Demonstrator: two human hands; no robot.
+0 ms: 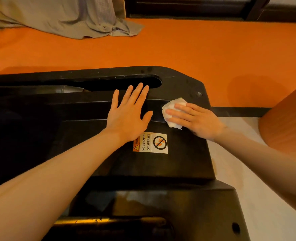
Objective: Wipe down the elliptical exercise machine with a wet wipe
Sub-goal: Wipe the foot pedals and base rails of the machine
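The black base cover of the elliptical machine [182,159] fills the middle of the head view, with a "No stepping on surface" sticker [150,143] on its top. My left hand [128,115] lies flat on the cover with fingers spread, just left of the wipe. My right hand [196,120] presses a crumpled white wet wipe [171,108] onto the cover near its far right corner, fingers fairly straight over it. Part of the wipe is hidden under my fingers.
A long slot [123,82] with a metal rail runs along the cover's far side. Orange floor [178,46] lies beyond, with grey fabric [70,16] at the back left. A round orange column [286,124] stands at the right on pale flooring [258,197].
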